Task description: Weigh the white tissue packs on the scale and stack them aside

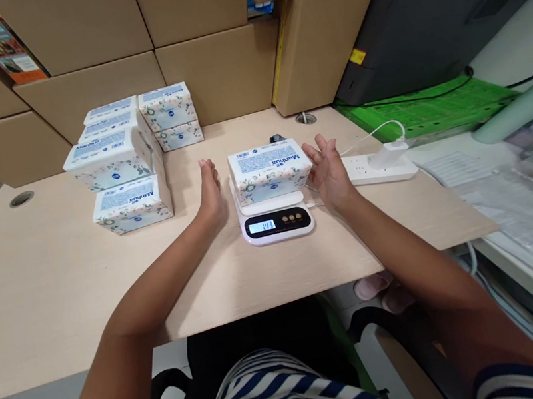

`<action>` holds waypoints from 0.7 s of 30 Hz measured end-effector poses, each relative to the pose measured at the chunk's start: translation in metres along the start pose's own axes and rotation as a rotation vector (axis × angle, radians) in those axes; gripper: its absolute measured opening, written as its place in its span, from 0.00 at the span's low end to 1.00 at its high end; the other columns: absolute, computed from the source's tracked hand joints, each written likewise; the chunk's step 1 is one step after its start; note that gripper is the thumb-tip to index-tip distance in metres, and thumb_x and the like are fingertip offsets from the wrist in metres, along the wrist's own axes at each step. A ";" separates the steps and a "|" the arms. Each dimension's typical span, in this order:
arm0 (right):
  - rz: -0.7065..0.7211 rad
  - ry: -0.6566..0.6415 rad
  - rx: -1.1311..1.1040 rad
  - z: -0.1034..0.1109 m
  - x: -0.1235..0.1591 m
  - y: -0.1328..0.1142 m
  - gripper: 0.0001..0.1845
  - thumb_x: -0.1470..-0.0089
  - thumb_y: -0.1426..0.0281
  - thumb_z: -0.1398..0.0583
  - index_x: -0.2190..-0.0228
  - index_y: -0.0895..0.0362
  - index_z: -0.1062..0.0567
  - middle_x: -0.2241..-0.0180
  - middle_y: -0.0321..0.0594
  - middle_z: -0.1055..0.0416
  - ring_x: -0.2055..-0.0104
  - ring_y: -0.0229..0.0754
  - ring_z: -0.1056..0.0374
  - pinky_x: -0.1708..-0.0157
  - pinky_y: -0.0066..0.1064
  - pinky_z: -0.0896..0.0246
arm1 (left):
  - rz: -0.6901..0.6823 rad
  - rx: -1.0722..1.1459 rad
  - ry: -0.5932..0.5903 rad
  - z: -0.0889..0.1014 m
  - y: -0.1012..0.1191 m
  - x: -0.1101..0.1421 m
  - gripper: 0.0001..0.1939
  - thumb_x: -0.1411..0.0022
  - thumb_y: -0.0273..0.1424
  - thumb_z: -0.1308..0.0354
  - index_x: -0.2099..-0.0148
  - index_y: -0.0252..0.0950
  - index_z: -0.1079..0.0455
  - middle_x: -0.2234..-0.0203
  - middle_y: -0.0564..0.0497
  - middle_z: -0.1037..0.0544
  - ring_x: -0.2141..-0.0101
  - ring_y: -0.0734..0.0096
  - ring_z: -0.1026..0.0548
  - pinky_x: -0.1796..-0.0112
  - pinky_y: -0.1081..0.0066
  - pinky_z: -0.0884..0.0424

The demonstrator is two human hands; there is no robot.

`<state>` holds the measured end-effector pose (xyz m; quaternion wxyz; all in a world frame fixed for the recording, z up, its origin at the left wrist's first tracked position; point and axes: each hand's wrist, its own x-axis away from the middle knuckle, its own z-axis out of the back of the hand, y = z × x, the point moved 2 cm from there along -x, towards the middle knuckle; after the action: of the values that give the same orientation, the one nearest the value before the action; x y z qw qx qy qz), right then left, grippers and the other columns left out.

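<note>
A soft pack of tissues with a floral print rests on the white plate of a digital kitchen scale. The lit display shows digits that look like 143. My left hand stands on edge to the left of the pack, fingers stretched out, a gap between it and the scale. On the other side, my right hand is open with fingers spread, close to the pack's right end; whether a fingertip touches it I cannot tell. Neither hand holds anything.
Several more tissue packs are stacked at the back left of the table. Cardboard boxes line the back. A white power strip with a plugged-in cable lies to the right, before a green plastic crate.
</note>
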<state>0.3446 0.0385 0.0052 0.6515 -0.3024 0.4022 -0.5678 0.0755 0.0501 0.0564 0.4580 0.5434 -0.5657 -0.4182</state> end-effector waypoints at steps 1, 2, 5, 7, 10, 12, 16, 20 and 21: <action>0.003 -0.002 0.017 0.000 0.000 0.000 0.54 0.51 0.33 0.87 0.33 0.49 0.98 0.17 0.43 0.64 0.16 0.58 0.59 0.29 0.62 0.40 | 0.008 0.002 0.000 0.000 0.000 0.000 0.40 0.20 0.56 0.70 0.17 0.43 0.52 0.18 0.49 0.51 0.19 0.66 0.53 0.23 0.64 0.53; 0.000 0.001 0.016 0.000 0.001 -0.001 0.54 0.50 0.33 0.87 0.32 0.49 0.97 0.17 0.43 0.64 0.16 0.57 0.58 0.28 0.61 0.40 | 0.015 0.004 0.000 -0.001 0.001 0.000 0.40 0.20 0.56 0.71 0.17 0.43 0.52 0.18 0.49 0.51 0.19 0.67 0.53 0.23 0.64 0.53; -0.046 0.043 -0.106 0.000 0.002 -0.004 0.56 0.46 0.32 0.82 0.26 0.46 0.89 0.17 0.45 0.61 0.17 0.56 0.56 0.28 0.61 0.41 | 0.028 0.008 0.003 -0.001 0.001 0.001 0.40 0.20 0.54 0.73 0.17 0.41 0.53 0.17 0.48 0.52 0.20 0.68 0.52 0.23 0.65 0.54; -0.087 0.082 -0.210 0.000 0.003 -0.007 0.58 0.45 0.29 0.77 0.23 0.44 0.82 0.17 0.45 0.59 0.17 0.56 0.56 0.27 0.62 0.43 | 0.026 0.020 0.009 -0.001 0.001 0.000 0.40 0.20 0.55 0.72 0.17 0.41 0.53 0.18 0.48 0.51 0.20 0.68 0.51 0.23 0.66 0.53; -0.118 0.097 -0.280 0.000 0.004 -0.010 0.63 0.47 0.25 0.73 0.22 0.43 0.78 0.17 0.45 0.58 0.17 0.57 0.56 0.26 0.62 0.45 | 0.049 0.056 0.044 0.000 0.000 -0.001 0.42 0.21 0.57 0.68 0.17 0.39 0.52 0.18 0.44 0.48 0.20 0.63 0.49 0.24 0.65 0.48; -0.118 0.076 -0.261 -0.001 0.003 -0.010 0.64 0.49 0.24 0.74 0.22 0.44 0.80 0.17 0.44 0.60 0.16 0.57 0.58 0.25 0.60 0.45 | 0.075 0.071 0.076 0.001 -0.001 -0.001 0.41 0.21 0.56 0.67 0.17 0.39 0.52 0.19 0.42 0.46 0.20 0.62 0.48 0.24 0.64 0.47; -0.084 0.086 -0.256 0.000 0.002 -0.005 0.66 0.49 0.23 0.72 0.22 0.46 0.80 0.17 0.47 0.60 0.16 0.59 0.59 0.26 0.62 0.45 | 0.076 0.061 0.079 -0.001 0.002 0.004 0.40 0.20 0.54 0.68 0.17 0.39 0.53 0.18 0.44 0.48 0.20 0.64 0.48 0.23 0.64 0.49; 0.006 0.114 -0.291 -0.002 0.002 0.000 0.66 0.47 0.22 0.60 0.21 0.40 0.75 0.18 0.43 0.57 0.17 0.62 0.57 0.24 0.61 0.47 | -0.002 0.009 0.008 -0.005 0.000 0.014 0.40 0.20 0.54 0.68 0.17 0.37 0.53 0.18 0.44 0.51 0.20 0.65 0.51 0.23 0.66 0.51; 0.035 0.114 -0.296 -0.004 0.003 0.000 0.67 0.47 0.22 0.54 0.21 0.38 0.72 0.18 0.42 0.56 0.17 0.62 0.57 0.23 0.60 0.48 | -0.024 -0.006 -0.008 -0.006 -0.002 0.016 0.40 0.20 0.54 0.67 0.18 0.37 0.53 0.18 0.44 0.51 0.19 0.64 0.52 0.23 0.66 0.52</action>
<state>0.3418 0.0358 0.0027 0.5859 -0.3552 0.5228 -0.5072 0.0820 0.0341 0.0569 0.4524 0.5470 -0.5597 -0.4276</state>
